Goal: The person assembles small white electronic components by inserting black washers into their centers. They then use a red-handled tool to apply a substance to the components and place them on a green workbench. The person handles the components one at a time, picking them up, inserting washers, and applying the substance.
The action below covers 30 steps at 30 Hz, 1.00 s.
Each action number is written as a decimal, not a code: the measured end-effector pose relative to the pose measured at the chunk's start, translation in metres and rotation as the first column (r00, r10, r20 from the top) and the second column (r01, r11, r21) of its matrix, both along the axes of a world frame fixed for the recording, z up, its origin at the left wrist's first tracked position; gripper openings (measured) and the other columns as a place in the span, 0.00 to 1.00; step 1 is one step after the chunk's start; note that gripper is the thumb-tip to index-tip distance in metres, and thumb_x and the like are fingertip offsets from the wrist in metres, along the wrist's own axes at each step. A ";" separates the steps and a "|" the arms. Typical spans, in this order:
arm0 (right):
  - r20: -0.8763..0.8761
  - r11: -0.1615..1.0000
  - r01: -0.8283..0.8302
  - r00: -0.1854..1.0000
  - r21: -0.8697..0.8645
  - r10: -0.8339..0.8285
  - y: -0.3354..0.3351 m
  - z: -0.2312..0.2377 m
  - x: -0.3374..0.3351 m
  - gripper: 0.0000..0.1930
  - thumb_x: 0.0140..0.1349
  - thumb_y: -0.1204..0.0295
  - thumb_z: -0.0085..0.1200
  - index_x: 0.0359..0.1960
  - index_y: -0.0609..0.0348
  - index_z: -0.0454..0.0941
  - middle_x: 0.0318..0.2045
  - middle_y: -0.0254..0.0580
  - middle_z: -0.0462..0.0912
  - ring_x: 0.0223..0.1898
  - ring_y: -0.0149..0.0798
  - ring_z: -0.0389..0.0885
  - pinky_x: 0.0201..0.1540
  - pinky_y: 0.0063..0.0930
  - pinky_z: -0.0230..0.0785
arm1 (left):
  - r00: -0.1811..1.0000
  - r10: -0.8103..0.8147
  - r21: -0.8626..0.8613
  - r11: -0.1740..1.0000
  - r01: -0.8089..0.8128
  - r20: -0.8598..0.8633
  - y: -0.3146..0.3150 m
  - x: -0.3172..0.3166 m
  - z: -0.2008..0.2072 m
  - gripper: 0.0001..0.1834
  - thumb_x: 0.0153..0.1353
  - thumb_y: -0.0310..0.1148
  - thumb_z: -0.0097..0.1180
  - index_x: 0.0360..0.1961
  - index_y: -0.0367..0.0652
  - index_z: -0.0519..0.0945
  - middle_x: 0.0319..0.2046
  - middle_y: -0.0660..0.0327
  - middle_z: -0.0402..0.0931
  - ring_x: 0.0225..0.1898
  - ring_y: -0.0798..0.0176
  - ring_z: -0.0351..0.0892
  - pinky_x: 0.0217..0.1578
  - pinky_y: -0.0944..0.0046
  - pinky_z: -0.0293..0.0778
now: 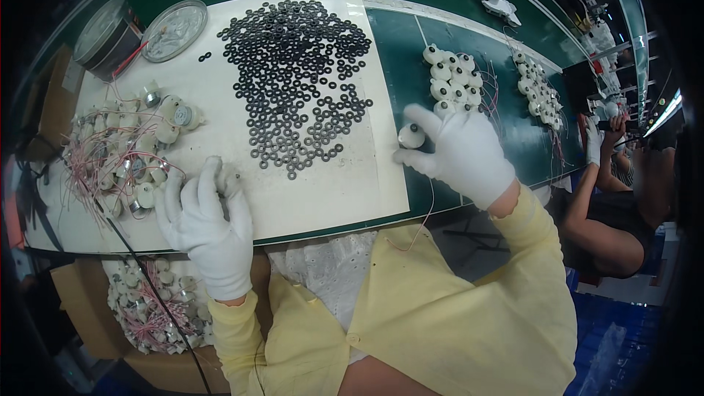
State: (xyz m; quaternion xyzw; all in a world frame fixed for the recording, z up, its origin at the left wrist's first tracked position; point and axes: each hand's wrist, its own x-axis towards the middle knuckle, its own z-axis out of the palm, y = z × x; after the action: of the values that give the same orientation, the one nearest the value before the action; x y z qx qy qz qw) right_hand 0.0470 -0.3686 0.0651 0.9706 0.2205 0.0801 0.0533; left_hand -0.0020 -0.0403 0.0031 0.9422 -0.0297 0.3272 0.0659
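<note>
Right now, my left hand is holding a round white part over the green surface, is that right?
Not quite: it's your right hand. The head view shows it holding the round white part over the green surface.

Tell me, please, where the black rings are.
In the head view, the rings lie mostly left of upper centre on the white sheet, left of the right hand.
</note>
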 end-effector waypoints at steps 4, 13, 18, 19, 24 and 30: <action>-0.057 1.000 -0.009 0.998 -0.001 0.009 -0.003 -0.001 -0.006 0.24 0.56 0.49 0.70 0.48 0.47 0.84 0.24 0.43 0.83 0.25 0.47 0.82 0.31 0.39 0.72 | 1.000 -0.014 -0.001 1.000 0.014 -0.001 0.000 0.001 -0.003 0.18 0.62 0.33 0.66 0.54 0.47 0.85 0.37 0.58 0.82 0.55 0.45 0.79 0.61 0.42 0.70; -0.125 0.944 0.250 0.966 0.213 -0.227 -0.048 0.035 -0.028 0.20 0.55 0.59 0.71 0.49 0.47 0.85 0.27 0.45 0.85 0.29 0.51 0.84 0.33 0.41 0.75 | 0.997 -0.067 0.007 0.998 0.067 -0.023 0.002 -0.004 -0.001 0.18 0.63 0.31 0.65 0.55 0.47 0.85 0.37 0.60 0.82 0.56 0.45 0.79 0.61 0.42 0.69; -0.176 0.865 0.459 0.886 0.202 -0.429 -0.077 0.024 -0.036 0.24 0.56 0.60 0.71 0.55 0.49 0.85 0.32 0.49 0.86 0.32 0.50 0.86 0.37 0.40 0.76 | 0.986 -0.148 0.024 0.989 0.146 0.079 0.003 -0.004 -0.001 0.18 0.64 0.28 0.64 0.56 0.46 0.84 0.37 0.61 0.82 0.60 0.41 0.76 0.60 0.42 0.69; -0.197 0.837 0.500 0.864 0.224 -0.464 -0.081 0.023 -0.038 0.24 0.56 0.60 0.71 0.56 0.49 0.85 0.33 0.50 0.86 0.33 0.49 0.86 0.38 0.39 0.76 | 0.983 -0.162 0.023 0.987 0.161 0.090 0.003 -0.005 0.000 0.18 0.64 0.28 0.64 0.56 0.46 0.84 0.38 0.61 0.82 0.60 0.40 0.76 0.60 0.41 0.69; -0.243 0.724 0.595 0.804 0.350 -0.543 -0.130 0.017 -0.036 0.25 0.57 0.65 0.71 0.58 0.51 0.84 0.35 0.50 0.86 0.33 0.44 0.85 0.40 0.36 0.77 | 0.966 -0.227 -0.070 0.969 0.237 0.122 0.009 -0.015 0.007 0.15 0.65 0.31 0.64 0.53 0.45 0.83 0.40 0.63 0.81 0.58 0.37 0.76 0.63 0.36 0.65; -0.216 0.816 0.492 0.870 0.305 -0.443 -0.133 0.017 0.008 0.25 0.58 0.67 0.68 0.60 0.47 0.83 0.34 0.45 0.83 0.33 0.42 0.83 0.41 0.35 0.76 | 0.972 -0.170 0.030 0.985 0.168 0.164 0.006 -0.025 0.019 0.14 0.70 0.25 0.53 0.56 0.37 0.80 0.48 0.56 0.81 0.63 0.36 0.72 0.61 0.42 0.69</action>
State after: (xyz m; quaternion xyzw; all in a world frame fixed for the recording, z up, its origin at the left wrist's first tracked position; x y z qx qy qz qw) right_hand 0.0553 -0.5015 0.0825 0.9916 -0.0397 0.0364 -0.1173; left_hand -0.0267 -0.0347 0.0224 0.9062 -0.1178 0.3975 0.0830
